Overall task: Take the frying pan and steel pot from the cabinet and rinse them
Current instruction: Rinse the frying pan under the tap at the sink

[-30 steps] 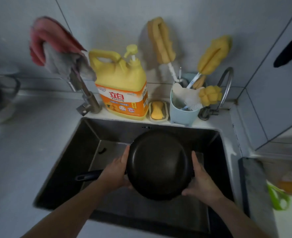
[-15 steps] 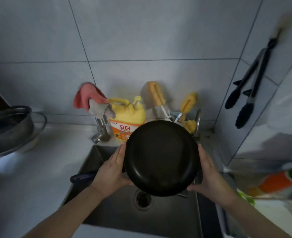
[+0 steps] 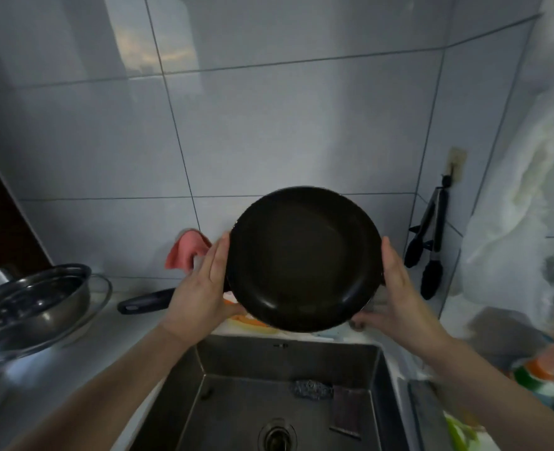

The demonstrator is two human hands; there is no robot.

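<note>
Both bare forearms reach up from the near corners, the left hand (image 3: 200, 288) and right hand (image 3: 396, 294) raised with palms turned inward and fingers extended, pressing the opposite rims of the round black frying pan (image 3: 305, 258) between them.

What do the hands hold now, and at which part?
Both hold the frying pan by its rim: left hand beside the handle, right hand opposite.

Black frying pan (image 3: 305, 258) held up above steel sink (image 3: 288, 356), inner face toward camera, handle pointing left. Left hand (image 3: 200, 288) and right hand (image 3: 396, 288) press flat against opposite rims. Steel pot (image 3: 31, 304) sits on counter at left. Black tongs (image 3: 428, 242) hang on tiled wall at right.
</note>
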